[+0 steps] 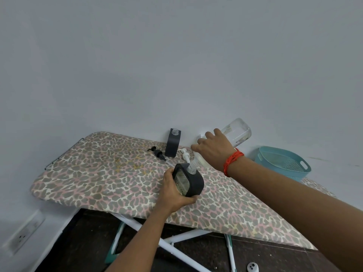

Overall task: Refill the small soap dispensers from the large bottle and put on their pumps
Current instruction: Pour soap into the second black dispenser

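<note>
My right hand [213, 149] grips a large clear bottle [236, 132], tipped neck-down so its threaded mouth meets the open neck of a small black dispenser [189, 182]. My left hand [172, 190] holds that dispenser tilted on the ironing board [102, 173]. A second small black dispenser [172, 143] stands upright and open-topped at the board's far edge. A black pump [158, 153] lies beside it on the board. A white pump [185, 155] lies just behind the held dispenser.
A teal plastic basket [282, 163] sits on the board at the right, against the grey wall. The board's white legs and a dark floor show below. A wall socket [24, 232] is at lower left.
</note>
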